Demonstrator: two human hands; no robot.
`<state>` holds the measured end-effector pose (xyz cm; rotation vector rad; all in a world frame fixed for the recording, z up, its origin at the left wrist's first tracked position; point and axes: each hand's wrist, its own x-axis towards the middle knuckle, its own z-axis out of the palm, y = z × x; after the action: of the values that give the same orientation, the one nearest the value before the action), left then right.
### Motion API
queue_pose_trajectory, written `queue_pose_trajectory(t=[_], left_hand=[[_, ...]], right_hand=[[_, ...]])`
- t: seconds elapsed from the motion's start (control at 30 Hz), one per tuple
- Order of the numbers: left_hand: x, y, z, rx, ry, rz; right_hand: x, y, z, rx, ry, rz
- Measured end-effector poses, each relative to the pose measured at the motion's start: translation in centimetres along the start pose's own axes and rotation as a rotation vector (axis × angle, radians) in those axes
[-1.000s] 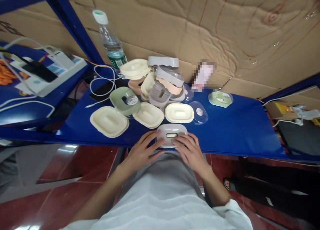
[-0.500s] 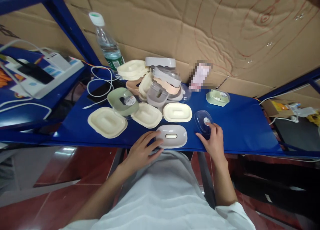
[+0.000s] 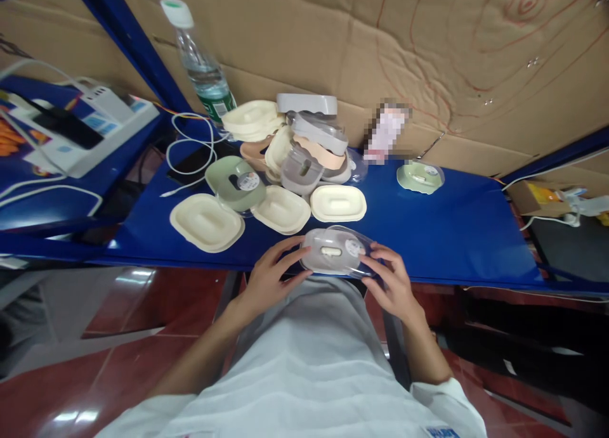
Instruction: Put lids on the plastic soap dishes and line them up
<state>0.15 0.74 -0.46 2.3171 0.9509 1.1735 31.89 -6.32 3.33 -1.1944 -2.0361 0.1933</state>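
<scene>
Near the front edge of the blue table lies a grey oval soap dish (image 3: 318, 259) with a pale bar in its middle. My left hand (image 3: 273, 276) grips the dish's left end with spread fingers. Over its right part, my right hand (image 3: 391, 283) holds a clear plastic lid (image 3: 358, 262) with a round white sticker. The lid is tilted and set off to the right; whether it touches the dish all round, I cannot tell. Just behind is a cream oval tray (image 3: 339, 203). A green soap dish with a lid (image 3: 421, 177) stands at the back right.
Behind my left hand are more cream trays (image 3: 207, 222), a green dish (image 3: 235, 184) and a heap of grey, peach and cream parts (image 3: 299, 165). A water bottle (image 3: 204, 70), a white cable (image 3: 190, 162) and a power strip (image 3: 114, 134) stand left. Cardboard (image 3: 295, 38) backs the table.
My right hand has brought the clear lid leftward from the table onto the right part of the grey soap dish. My left hand remains at the dish's left end.
</scene>
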Motion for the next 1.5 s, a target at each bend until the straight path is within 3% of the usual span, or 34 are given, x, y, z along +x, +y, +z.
queue_pose_trajectory(t=[0.23, 0.6, 0.77, 1.23, 1.5], left_hand=[[-0.1, -0.2, 0.1, 0.018, -0.006, 0.045], [0.1, -0.1, 0.1, 0.055, 0.035, 0.084], [0.3, 0.3, -0.1, 0.1, -0.023, 0.07], [0.0, -0.3, 0.0, 0.133, -0.062, 0.084], [0.3, 0.4, 0.7, 0.23, -0.052, 0.114]], right_hand=[[2.6, 0.3, 1.8, 0.069, -0.201, -0.115], [2.5, 0.4, 2.4, 0.139, -0.165, -0.123], [3.3, 0.7, 2.0, 0.253, -0.153, -0.085], [1.7, -0.2, 3.1, -0.181, -0.188, -0.2], [1.0, 0.4, 3.1, -0.07, -0.117, -0.092]])
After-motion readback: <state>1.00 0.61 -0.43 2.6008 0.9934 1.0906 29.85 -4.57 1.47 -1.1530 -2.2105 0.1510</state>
